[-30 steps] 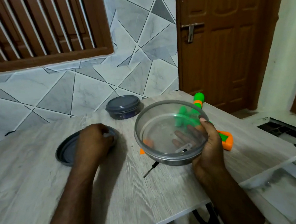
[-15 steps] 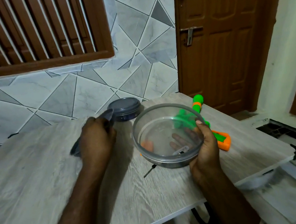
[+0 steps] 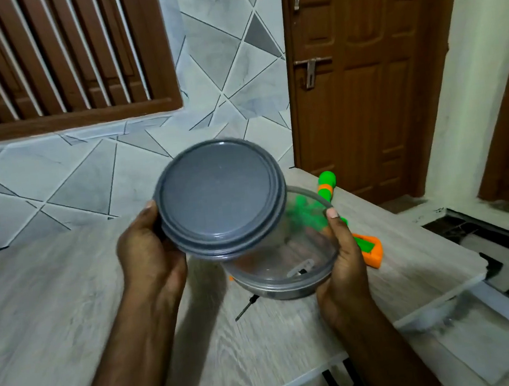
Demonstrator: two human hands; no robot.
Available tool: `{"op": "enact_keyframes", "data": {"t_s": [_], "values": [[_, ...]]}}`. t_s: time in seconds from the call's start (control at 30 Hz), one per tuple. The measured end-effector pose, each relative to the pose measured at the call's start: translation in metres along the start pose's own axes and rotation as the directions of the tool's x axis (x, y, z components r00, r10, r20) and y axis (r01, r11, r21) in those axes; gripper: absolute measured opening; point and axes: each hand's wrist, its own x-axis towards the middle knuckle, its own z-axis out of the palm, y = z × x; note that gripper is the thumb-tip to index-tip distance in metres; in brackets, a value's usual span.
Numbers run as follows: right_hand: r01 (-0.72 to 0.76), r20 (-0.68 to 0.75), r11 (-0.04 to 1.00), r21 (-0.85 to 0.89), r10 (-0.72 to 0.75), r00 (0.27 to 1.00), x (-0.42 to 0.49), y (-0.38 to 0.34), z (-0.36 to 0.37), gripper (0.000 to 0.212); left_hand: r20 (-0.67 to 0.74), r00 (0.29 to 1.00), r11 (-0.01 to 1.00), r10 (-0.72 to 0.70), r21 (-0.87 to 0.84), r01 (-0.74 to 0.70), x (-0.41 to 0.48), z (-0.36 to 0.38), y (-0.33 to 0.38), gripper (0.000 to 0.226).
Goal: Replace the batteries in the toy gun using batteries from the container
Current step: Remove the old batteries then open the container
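The left hand (image 3: 150, 257) grips a grey lid (image 3: 219, 196) by its left rim, thumb on the front edge and fingers hidden behind it. The lid is raised off the bench (image 3: 55, 308) and tilted so that its flat face turns toward the camera. It overlaps the upper left part of the clear container (image 3: 286, 265); whether the two touch cannot be told.

The right hand (image 3: 342, 262) holds the clear container from its right side. The thumb is hooked over the rim and the fingers curl under the base, where they show through the plastic. The container is open, held above the bench near its right edge and tipped toward the camera. A small pale and dark item lies inside against the lower wall, too blurred to identify.

The toy gun (image 3: 368, 243), green and orange, lies on the bench just behind the right hand. Its rounded green end points toward the far right corner, its orange end lies toward the right edge, and its middle shows only as a green blur through the container. Under the container a thin dark shaft (image 3: 245, 308) rests on the bench.

Beyond the far edge stands a wall (image 3: 57, 182) of grey and white tiles with a brown window shutter (image 3: 53, 56) above. A brown door (image 3: 361, 87) stands past the far right corner.
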Motion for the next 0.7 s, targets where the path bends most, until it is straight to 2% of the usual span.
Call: {"op": "enact_keyframes", "data": {"t_s": [0.07, 0.13, 0.2, 0.27, 0.37, 0.63, 0.7], "values": [[0.021, 0.029, 1.0, 0.014, -0.021, 0.999, 0.0, 0.0, 0.0, 0.058, 0.008, 0.99, 0.989, -0.139, 0.051, 0.138, -0.013, 0.003, -0.007, 0.026], [-0.003, 0.042, 1.0, -0.005, 0.003, 0.999, -0.001, 0.001, 0.002, 0.067, 0.005, 0.983, 0.98, -0.185, 0.08, 0.184, -0.03, 0.012, -0.013, 0.026], [-0.033, 0.064, 0.999, -0.034, 0.035, 0.997, -0.003, 0.001, 0.003, 0.071, -0.009, 0.99, 0.978, -0.142, 0.15, 0.141, -0.039, 0.018, -0.017, 0.019], [-0.048, 0.101, 0.998, -0.029, 0.051, 0.994, -0.003, -0.001, 0.001, 0.061, -0.008, 0.994, 0.97, -0.107, 0.219, 0.106, -0.043, 0.022, -0.021, 0.016], [-0.062, 0.138, 0.998, -0.015, 0.064, 0.988, -0.006, -0.006, 0.004, 0.055, -0.006, 0.989, 0.965, -0.147, 0.217, 0.145, -0.048, 0.027, -0.024, 0.018], [-0.044, 0.236, 0.995, -0.085, 0.063, 0.97, -0.011, -0.016, 0.009, 0.06, 0.02, 0.994, 0.954, -0.112, 0.282, 0.102, -0.04, 0.023, -0.029, 0.018], [-0.023, 0.225, 0.988, -0.151, 0.057, 0.973, -0.009, -0.012, 0.009, 0.07, 0.063, 0.991, 0.941, -0.116, 0.326, 0.09, -0.037, 0.021, -0.031, 0.02]]}}
